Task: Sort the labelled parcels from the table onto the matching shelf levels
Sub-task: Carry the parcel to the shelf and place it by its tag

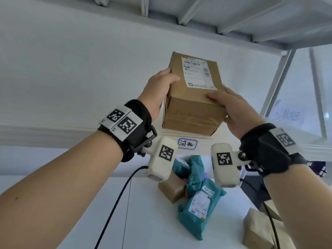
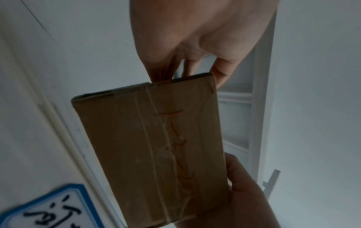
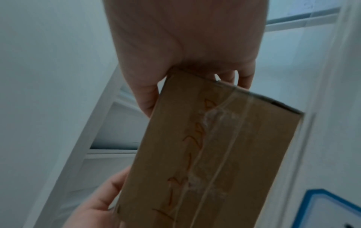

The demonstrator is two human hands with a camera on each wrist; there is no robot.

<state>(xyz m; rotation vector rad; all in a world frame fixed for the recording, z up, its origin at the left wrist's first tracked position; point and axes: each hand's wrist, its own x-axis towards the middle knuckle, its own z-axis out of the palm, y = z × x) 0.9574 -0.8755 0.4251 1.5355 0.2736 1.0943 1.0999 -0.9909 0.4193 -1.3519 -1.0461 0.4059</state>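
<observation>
Cardboard box (image 1: 193, 97) held up in the air between both hands, in front of the white shelf (image 1: 233, 141), above the front lip that carries a blue-bordered handwritten tag (image 1: 187, 143). Box not resting on any surface in the head view.

Left hand (image 1: 158, 90): grip closed round the box's left side, thumb over the top left edge, fingers (image 2: 187, 67) behind the far face. Left wrist view shows the taped underside (image 2: 156, 154) with orange handwriting along the seam.

Right hand (image 1: 231, 106): grip closed round the right side, thumb lying on the top face near the front right corner, fingers (image 3: 244, 78) wrapped past the far edge. Right wrist view shows the same taped face (image 3: 215, 154), tape wrinkled.

White shipping label (image 1: 197, 72) on the box's top face, barcode at its far end; print too small to read.

Below, on the white desk (image 1: 147, 221): teal mailer bag (image 1: 197, 207) with a white label, near the middle; a second teal bag (image 1: 194, 166) crumpled behind it; a small brown box (image 1: 172, 190) touching their left side. Another brown parcel (image 1: 258, 229) at the desk's right edge, well apart from the teal bags.

Underside of a higher shelf level (image 1: 233, 15) at top of the head view. Both wrists carry black straps with marker tags and white camera pods.
</observation>
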